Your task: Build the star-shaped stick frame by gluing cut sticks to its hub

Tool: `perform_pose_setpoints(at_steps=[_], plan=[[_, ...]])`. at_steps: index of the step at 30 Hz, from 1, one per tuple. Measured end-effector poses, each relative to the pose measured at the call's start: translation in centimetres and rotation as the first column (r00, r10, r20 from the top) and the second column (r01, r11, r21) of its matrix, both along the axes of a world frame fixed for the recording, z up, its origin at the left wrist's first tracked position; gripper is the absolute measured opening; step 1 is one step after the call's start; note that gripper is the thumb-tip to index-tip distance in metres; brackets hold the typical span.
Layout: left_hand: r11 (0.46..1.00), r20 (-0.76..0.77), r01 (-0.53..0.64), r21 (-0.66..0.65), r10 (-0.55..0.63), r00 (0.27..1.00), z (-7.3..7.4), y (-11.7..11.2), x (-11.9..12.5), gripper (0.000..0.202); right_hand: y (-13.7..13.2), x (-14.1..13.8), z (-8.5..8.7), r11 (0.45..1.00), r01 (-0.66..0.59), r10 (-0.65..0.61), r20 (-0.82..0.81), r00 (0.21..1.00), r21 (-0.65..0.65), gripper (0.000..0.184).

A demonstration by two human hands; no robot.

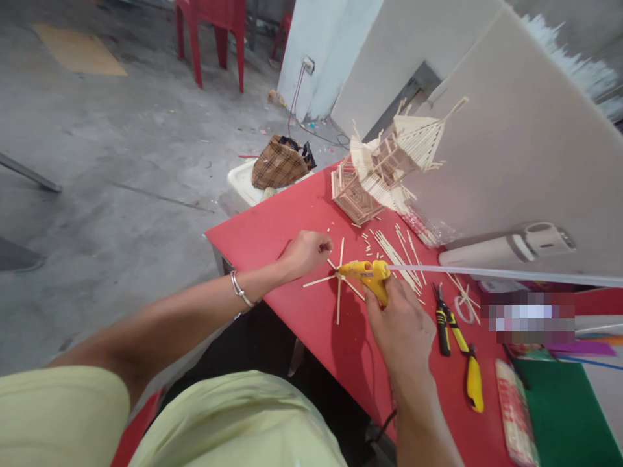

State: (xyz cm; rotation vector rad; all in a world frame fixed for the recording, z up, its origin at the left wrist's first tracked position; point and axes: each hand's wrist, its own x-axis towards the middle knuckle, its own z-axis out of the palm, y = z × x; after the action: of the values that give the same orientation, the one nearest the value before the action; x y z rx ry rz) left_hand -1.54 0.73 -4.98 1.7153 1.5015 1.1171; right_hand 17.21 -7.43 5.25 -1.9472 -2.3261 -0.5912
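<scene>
My right hand (403, 324), just right of centre and lower in the frame, is closed around the handle of a yellow hot glue gun (374, 279), whose nozzle points left at the hub of a star of thin wooden sticks (339, 301). That star lies flat at the centre of the frame on the red tabletop (272, 233); nozzle and hub meet in my view, but I cannot tell whether they touch. A long translucent glue stick (462, 271) runs from the back of the gun to the right edge. My left hand (306, 253), a silver bracelet (241, 290) on its wrist, is just above and left of the hub with its fingers curled in; I cannot tell whether they pinch anything. Loose sticks (389, 250) lie right of centre, below a pagoda-like stick model (384, 185) in the upper right. Yellow-and-black pliers (442, 327) and a yellow-handled tool (474, 383) lie right of my right hand, and a packet of sticks (514, 412) and a green sheet (564, 402) fill the lower right.
</scene>
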Motion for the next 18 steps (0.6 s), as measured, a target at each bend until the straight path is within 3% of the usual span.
perform_pose_setpoints(at_steps=[18], plan=[[1.0,-0.005,-0.002,-0.002,0.002,1.0,-0.07,0.01,0.03,0.015,0.63,0.09,0.91,0.998,-0.062,0.062,0.03,0.998,0.013,0.024]])
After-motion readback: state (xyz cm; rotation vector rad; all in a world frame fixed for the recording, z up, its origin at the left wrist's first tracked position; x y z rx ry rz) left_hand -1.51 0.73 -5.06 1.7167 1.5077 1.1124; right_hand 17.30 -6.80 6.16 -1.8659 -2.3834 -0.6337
